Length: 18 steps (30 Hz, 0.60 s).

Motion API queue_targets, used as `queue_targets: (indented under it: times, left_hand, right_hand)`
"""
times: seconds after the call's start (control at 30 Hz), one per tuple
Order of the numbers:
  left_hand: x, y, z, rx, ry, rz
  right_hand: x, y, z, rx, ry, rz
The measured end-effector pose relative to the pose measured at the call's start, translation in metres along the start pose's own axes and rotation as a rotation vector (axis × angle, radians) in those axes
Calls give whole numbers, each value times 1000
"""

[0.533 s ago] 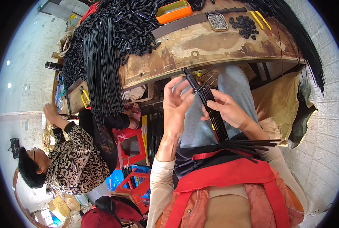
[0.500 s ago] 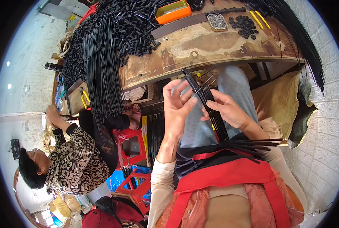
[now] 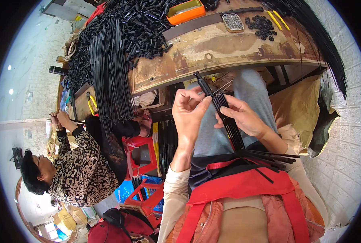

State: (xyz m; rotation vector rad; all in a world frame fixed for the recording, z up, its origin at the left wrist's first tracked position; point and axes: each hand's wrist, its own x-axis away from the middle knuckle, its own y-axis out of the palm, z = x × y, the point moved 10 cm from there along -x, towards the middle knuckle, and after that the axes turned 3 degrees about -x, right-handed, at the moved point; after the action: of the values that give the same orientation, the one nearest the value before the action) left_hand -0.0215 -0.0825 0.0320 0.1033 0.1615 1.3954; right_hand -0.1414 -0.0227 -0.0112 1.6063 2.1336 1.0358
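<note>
Head camera view, hands and work: both hands are raised over the lap, just short of the desk's [image 3: 180,52] near edge. The right hand [image 3: 247,119] is clamped on a bundle of black rods [image 3: 232,131], thumb across the front and fingers behind. The bundle slopes down toward the body, and its lower ends fan out to the right over the red apron [image 3: 237,188]. A black tube [image 3: 204,86] stands tilted at the bundle's upper end, its narrow tip close to the desk's near edge; whether it is joined to the rods cannot be told. The left hand [image 3: 187,117] is beside the tube, fingers curled and thumb tip at its lower end; whether it grips anything cannot be determined. The two hands are apart, close on either side of the work.

Desk: a large heap of black tubes [image 3: 146,36] covers the left part. Long black rods [image 3: 109,77] lie across the heap and hang over the near edge. Toward the far edge are an orange tray [image 3: 186,18], a dark flat strip [image 3: 192,26], a tin [image 3: 234,31] of small grey bits, a cluster of black caps [image 3: 261,27] and yellow-handled pliers [image 3: 274,20]. A second sheaf of rods [image 3: 328,48] hangs over the right end.

Surroundings: a co-worker [image 3: 81,174] in a patterned top sits at the left, arms extended, near a red stool [image 3: 150,152].
</note>
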Motion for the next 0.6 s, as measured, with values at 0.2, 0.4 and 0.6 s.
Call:
queue_targets:
  times: [0.2, 0.4, 0.6]
  left_hand:
    - [-5, 21, -25, 505, -287, -214]
    - [-5, 26, -23, 441, -300, -297]
    - [5, 18, 15, 98, -9, -219]
  right_hand:
    - [-1, -4, 5, -116, 39, -98]
    - [2, 9, 2, -107, 34, -171]
    - [4, 12, -19, 105, -215, -44]
